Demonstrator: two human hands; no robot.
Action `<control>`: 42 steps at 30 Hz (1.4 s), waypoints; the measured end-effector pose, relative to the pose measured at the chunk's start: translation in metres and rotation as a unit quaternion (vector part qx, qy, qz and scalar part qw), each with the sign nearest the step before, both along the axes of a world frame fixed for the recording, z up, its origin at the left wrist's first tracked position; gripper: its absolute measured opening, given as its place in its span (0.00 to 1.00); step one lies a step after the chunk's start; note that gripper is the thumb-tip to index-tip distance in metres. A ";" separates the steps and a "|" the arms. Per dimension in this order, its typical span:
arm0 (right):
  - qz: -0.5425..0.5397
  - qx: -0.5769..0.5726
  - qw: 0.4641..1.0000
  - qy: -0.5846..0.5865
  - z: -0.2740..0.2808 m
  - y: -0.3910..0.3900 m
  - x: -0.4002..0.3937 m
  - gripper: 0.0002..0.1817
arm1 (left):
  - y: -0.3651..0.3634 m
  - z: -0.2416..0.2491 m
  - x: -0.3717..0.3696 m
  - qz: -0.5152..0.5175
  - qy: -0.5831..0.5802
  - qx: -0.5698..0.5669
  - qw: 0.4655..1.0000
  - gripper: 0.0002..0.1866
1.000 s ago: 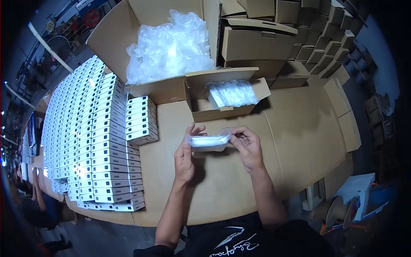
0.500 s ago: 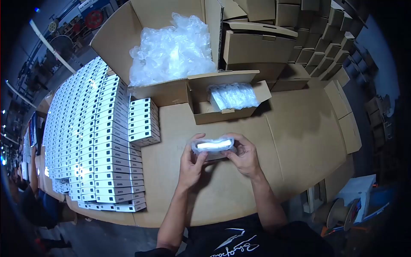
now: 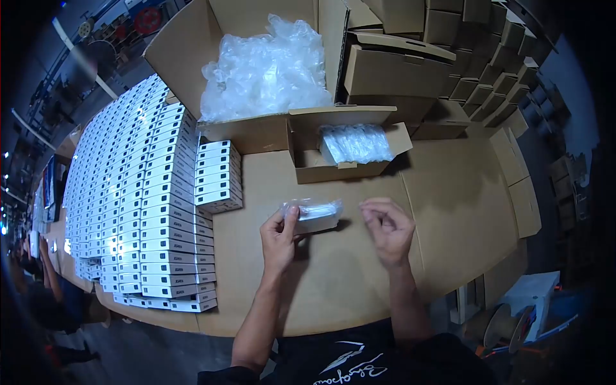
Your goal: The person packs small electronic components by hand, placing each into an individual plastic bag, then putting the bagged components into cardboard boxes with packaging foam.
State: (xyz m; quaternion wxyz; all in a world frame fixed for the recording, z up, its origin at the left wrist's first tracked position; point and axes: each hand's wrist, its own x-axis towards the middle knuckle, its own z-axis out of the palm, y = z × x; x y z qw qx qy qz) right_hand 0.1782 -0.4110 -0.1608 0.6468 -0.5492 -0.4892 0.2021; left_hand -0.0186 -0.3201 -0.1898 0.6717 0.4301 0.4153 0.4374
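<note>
My left hand (image 3: 278,240) grips one end of a small white box in a clear plastic bubble bag (image 3: 319,217), thumb on the near face. The package is held a little above the cardboard-covered table. Off to its right, my right hand (image 3: 389,230) is apart from it, fingers loosely bent with nothing visible in them. Beyond both hands stands an open carton (image 3: 340,174); similar wrapped packages (image 3: 357,144) fill its right part in a row.
Stacks of white boxes (image 3: 154,218) cover the left side, with a shorter stack (image 3: 218,173) beside them. A large carton (image 3: 250,136) of clear plastic bags (image 3: 269,70) stands behind. Folded brown cartons (image 3: 401,70) are piled at the back right. Another person's arm (image 3: 50,269) shows far left.
My right hand has let go of the wrapped box and moved right. The left hand alone now holds it, turned so its long side faces me. The view has shifted slightly.
</note>
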 end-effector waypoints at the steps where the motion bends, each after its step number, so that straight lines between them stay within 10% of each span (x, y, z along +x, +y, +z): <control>1: 0.045 0.011 0.996 -0.074 0.004 0.000 -0.003 0.08 | 0.001 -0.001 0.001 0.000 0.001 -0.002 1.000 0.16; 6: 0.091 0.034 0.949 -0.300 0.008 0.015 -0.021 0.15 | 0.001 -0.009 0.003 -0.030 0.036 0.028 0.998 0.21; 15: 0.156 -0.058 0.966 -0.197 0.019 0.016 -0.010 0.12 | 0.001 0.008 -0.006 -0.066 0.079 0.070 0.992 0.20; 18: 0.166 -0.081 0.961 -0.204 0.026 0.016 -0.003 0.13 | -0.004 0.023 -0.003 -0.114 0.110 0.265 0.951 0.25; 29: 0.235 -0.132 0.909 -0.318 0.048 0.022 0.018 0.14 | 0.005 0.018 -0.006 -0.189 0.151 0.193 0.951 0.14; 42: 0.052 0.003 0.945 -0.324 0.080 0.051 0.023 0.12 | 0.059 0.032 -0.004 -0.195 0.255 0.357 0.877 0.30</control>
